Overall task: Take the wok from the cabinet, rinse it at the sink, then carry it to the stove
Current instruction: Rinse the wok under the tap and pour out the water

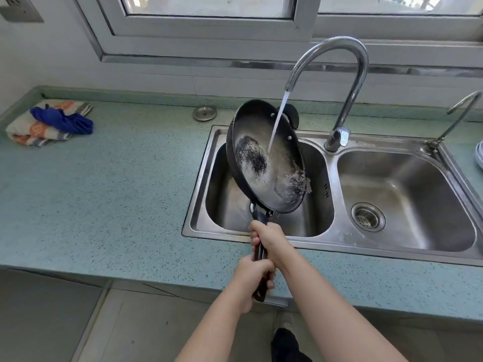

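While water [277, 121] ran into the wok [261, 155] over the sink [326, 245], left hand [254, 276] and right hand [270, 239] curled fingers [254, 241] round its handle [259, 253] | rinse looked under way | stove trip was left

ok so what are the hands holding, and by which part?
The wok, by its handle: the right hand grips nearer the pan body, the left hand near the handle's end.
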Available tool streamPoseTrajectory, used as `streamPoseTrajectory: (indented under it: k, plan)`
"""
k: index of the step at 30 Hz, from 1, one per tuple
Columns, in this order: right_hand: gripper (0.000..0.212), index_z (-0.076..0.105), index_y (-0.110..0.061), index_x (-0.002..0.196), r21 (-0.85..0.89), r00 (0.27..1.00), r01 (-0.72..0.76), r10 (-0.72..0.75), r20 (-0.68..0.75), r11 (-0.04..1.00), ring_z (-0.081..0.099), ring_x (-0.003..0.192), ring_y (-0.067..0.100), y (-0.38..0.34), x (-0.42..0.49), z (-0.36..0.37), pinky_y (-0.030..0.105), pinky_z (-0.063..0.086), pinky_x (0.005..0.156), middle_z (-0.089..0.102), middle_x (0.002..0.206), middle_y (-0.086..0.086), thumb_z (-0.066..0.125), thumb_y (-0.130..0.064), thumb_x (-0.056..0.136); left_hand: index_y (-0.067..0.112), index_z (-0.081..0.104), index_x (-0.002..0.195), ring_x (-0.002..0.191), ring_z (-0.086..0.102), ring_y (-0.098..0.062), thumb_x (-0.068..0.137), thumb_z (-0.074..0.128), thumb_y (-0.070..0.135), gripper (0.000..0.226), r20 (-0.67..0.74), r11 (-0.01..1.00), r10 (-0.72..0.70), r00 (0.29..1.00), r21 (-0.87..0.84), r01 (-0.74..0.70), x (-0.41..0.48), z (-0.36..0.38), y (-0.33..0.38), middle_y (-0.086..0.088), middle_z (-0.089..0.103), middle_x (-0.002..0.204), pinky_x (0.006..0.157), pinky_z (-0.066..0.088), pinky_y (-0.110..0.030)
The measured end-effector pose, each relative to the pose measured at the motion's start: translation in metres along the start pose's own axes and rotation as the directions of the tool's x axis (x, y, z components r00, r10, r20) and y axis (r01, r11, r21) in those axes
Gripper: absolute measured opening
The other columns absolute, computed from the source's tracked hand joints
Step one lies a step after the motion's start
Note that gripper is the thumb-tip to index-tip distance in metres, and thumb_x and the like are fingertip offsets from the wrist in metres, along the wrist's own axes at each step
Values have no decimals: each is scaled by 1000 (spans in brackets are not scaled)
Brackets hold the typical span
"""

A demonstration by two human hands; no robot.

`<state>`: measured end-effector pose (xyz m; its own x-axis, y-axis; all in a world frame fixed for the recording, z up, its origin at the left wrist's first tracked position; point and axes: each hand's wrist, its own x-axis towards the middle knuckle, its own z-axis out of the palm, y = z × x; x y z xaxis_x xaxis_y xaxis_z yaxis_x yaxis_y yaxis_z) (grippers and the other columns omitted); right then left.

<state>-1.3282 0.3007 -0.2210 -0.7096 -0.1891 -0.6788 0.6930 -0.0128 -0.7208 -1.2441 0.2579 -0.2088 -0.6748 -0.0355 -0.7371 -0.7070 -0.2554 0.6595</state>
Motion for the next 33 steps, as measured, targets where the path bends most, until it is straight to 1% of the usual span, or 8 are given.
streamPoseTrajectory:
  k: [2, 3, 9, 15, 18, 22, 28, 33]
  plan:
    - [29, 40, -17, 56, 12, 1000, 4, -4, 28, 1000, 30, 25, 2, -1, -1, -2, 11, 30, 34, 36, 31, -11, 45, -3, 81, 14, 48, 63, 32, 40, -6, 81, 46, 5, 19, 177, 977, -128, 976, -145, 155, -1, -4, 0, 4, 47, 44, 36, 32, -15]
    - [29, 40, -17, 57, 17, 999, 9, -10, 44, 1000, 30, 26, 1, -1, -2, -2, 11, 29, 34, 36, 31, -12, 45, -3, 82, 16, 46, 63, 31, 37, -5, 81, 45, 7, 20, 197, 975, -143, 970, -140, 172, 0, -5, -1, 6, 45, 42, 36, 30, -14]
    - [30, 37, -18, 58, 25, 993, 28, -31, 118, 999, 28, 27, 0, 4, -3, 0, 12, 27, 32, 35, 33, -12, 43, -3, 83, 16, 37, 68, 30, 28, -8, 79, 39, 0, 20, 19, 999, -32, 999, -30, 32, 1, -2, -6, 4, 37, 42, 37, 24, -12]
    - [30, 33, -21, 59, 81, 975, 1, -19, 222, 997, 27, 28, 0, 12, 0, 11, 12, 27, 32, 32, 34, -12, 40, -4, 83, 13, 36, 64, 27, 28, -9, 80, 39, -4, 23, -128, 993, 63, 990, 103, -49, 1, -10, -9, -1, 35, 43, 34, 23, -13]
    - [30, 33, -20, 57, 103, 968, -29, 2, 253, 994, 29, 30, 3, 10, -1, 14, 14, 27, 34, 34, 37, -11, 38, -4, 82, 13, 38, 61, 28, 29, -10, 79, 42, -3, 24, -183, 981, 109, 977, 179, -76, 4, -14, -7, 3, 37, 38, 33, 25, -15]
    - [22, 39, -15, 60, -26, 992, 19, -15, 128, 999, 35, 36, 9, 0, -3, 20, 18, 30, 40, 37, 50, -1, 41, -4, 79, 16, 43, 58, 35, 34, -17, 77, 48, 4, 23, -242, 947, 175, 954, 308, -96, 10, -20, -8, 1, 40, 44, 40, 27, -21]
    - [24, 39, -16, 59, -244, 985, 122, -147, -88, 962, 31, 45, 17, 7, 4, 29, 27, 26, 46, 36, 53, 3, 48, -10, 81, 16, 46, 55, 42, 36, -19, 76, 51, 10, 23, -274, 938, 205, 940, 329, -109, 12, -16, -13, 1, 45, 46, 46, 28, -25]
    - [26, 37, -15, 60, -136, 987, 128, -139, -78, 982, 30, 37, 13, 14, 5, 34, 22, 25, 39, 35, 50, 2, 46, -9, 84, 22, 48, 58, 51, 48, -10, 80, 54, 18, 23, -320, 852, 286, 903, 517, -87, 10, -22, -16, 6, 54, 56, 42, 30, -22]
